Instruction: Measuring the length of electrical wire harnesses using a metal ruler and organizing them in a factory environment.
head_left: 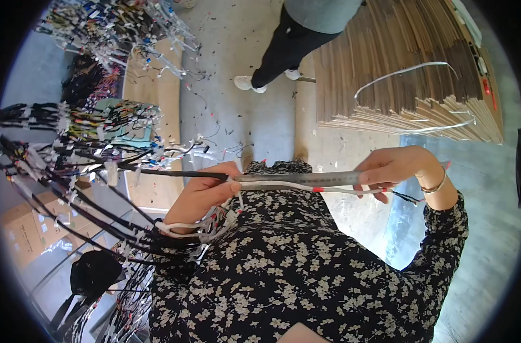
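A flat metal ruler (299, 178) is stretched level between my two hands in front of my body. My left hand (200, 197) pinches the ruler's left end together with a white cable (277, 184) where it meets a black-sleeved cable (175, 174). The white cable runs along the ruler's near edge and bears a red band (317, 189). My right hand (389, 168) is closed on the ruler's right end, with the cable passing by its lower fingers. Dark thin wire ends (406, 197) stick out beyond that hand. Looped white wires (197, 228) with small connectors hang by my left wrist.
Wire harnesses (112, 123) with many connectors hang in bundles along the left. Cardboard boxes (37, 228) stand below them. A tall stack of flat cardboard (386, 63) is at the far right. Another person (297, 40) stands ahead on the floor, which has scattered scraps.
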Available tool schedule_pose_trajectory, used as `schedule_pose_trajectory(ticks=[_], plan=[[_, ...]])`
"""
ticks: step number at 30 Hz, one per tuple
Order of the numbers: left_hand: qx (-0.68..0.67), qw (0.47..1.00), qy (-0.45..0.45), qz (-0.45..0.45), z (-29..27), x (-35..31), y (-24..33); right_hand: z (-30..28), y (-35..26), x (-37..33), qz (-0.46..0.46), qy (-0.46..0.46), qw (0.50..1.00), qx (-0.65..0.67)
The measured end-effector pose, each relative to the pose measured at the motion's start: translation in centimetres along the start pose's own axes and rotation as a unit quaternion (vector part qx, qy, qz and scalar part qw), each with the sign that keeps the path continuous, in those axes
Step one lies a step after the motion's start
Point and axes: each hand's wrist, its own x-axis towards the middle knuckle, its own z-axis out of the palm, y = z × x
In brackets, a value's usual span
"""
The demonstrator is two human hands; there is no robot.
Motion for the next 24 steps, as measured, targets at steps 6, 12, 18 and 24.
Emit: schedule_pose_trajectory(ticks=[6,12,18,24], plan=[[0.006,0.998,0.063,0.008,0.7,0.2,0.6,1.1,0.2,0.5,0.006,0.132,0.975,-0.176],[0.075,0.993,0.095,-0.013,0.7,0.3,1.1,1.1,0.7,0.6,-0.018,0.135,0.980,-0.143],[0.065,0.993,0.088,-0.043,0.9,0.9,1.1,1.5,-1.6,1.6,-0.080,0.072,0.993,-0.041],[0.101,0.989,0.091,-0.056,1.0,0.8,1.7,1.9,-4.2,7.5,-0.142,0.063,0.987,-0.035]])
